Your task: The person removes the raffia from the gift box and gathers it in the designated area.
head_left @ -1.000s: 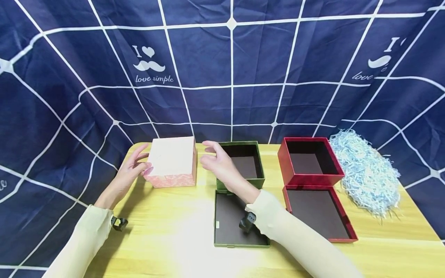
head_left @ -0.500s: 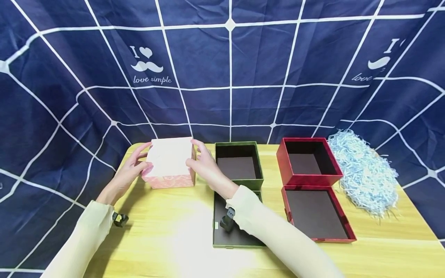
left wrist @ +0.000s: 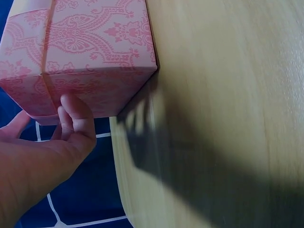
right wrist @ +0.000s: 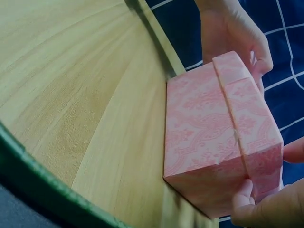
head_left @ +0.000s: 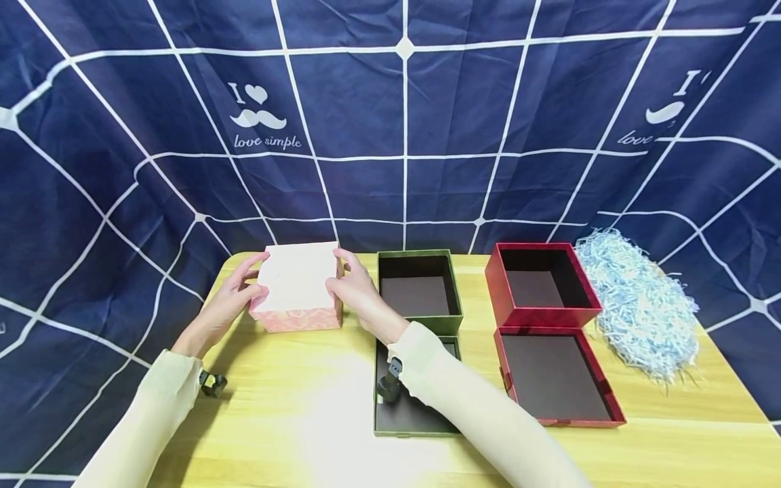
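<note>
A closed pink patterned gift box (head_left: 297, 278) stands at the left of the table, its lid seam running round the side in both wrist views. My left hand (head_left: 221, 306) grips its left side, thumb near the front corner and fingers further back. From the opposite side my right hand (head_left: 365, 298) holds the box with thumb and fingers spread along the upper edge. In the right wrist view, the thumb (right wrist: 244, 202) presses close to the seam. The left wrist view has a fingertip (left wrist: 71, 105) against the box's side, just by the seam.
Right of the pink box stands an open green box (head_left: 436, 326), its upturned lid (head_left: 421, 417) in front, partly under my right forearm. Further right are an open red box (head_left: 549, 316) and its upturned lid (head_left: 561, 379). Blue shredded paper (head_left: 647, 305) lies at the far right.
My right hand has come left from over the green box onto the pink box's right side. My left hand stays at the left side, fingers slightly closer in.
</note>
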A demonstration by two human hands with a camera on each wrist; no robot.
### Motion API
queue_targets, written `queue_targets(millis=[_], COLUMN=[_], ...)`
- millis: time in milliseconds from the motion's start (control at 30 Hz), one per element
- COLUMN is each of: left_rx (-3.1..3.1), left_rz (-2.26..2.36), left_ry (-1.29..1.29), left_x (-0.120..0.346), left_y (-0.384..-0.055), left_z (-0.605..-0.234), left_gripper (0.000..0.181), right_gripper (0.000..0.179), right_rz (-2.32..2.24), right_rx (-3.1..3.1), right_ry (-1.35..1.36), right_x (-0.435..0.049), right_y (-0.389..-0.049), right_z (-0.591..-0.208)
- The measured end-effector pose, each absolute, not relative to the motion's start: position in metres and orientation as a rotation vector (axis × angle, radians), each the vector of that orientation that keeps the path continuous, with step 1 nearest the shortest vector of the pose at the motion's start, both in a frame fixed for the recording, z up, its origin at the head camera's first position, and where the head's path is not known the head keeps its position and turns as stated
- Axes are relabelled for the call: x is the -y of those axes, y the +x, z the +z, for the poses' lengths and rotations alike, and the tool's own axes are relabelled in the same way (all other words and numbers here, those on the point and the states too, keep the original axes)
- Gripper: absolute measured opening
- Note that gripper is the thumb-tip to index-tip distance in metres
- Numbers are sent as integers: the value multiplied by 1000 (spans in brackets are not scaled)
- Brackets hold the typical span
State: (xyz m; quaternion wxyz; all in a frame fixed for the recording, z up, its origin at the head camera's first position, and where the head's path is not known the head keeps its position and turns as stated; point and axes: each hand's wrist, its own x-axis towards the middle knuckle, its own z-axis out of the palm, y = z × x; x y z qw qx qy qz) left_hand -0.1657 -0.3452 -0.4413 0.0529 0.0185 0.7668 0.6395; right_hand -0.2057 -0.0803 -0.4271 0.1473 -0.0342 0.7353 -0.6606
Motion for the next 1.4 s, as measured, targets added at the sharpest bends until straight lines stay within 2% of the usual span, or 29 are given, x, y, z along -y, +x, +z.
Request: queue_targets(millis=[367,1400], left_rx=[-2320,-2358], left_rz=[1956,1934], left_ry=[14,40], left_x=[345,348], left_y=[-168,-169], left_z=[-442,-438], left_gripper=[77,78], right_gripper=[84,86], right_rz=[-1876,-1917], right_rx=[-2164,-2070], right_ry=[-108,-101], right_x=[85,83], right_y=[-209,-207], right_z=[-431,-431])
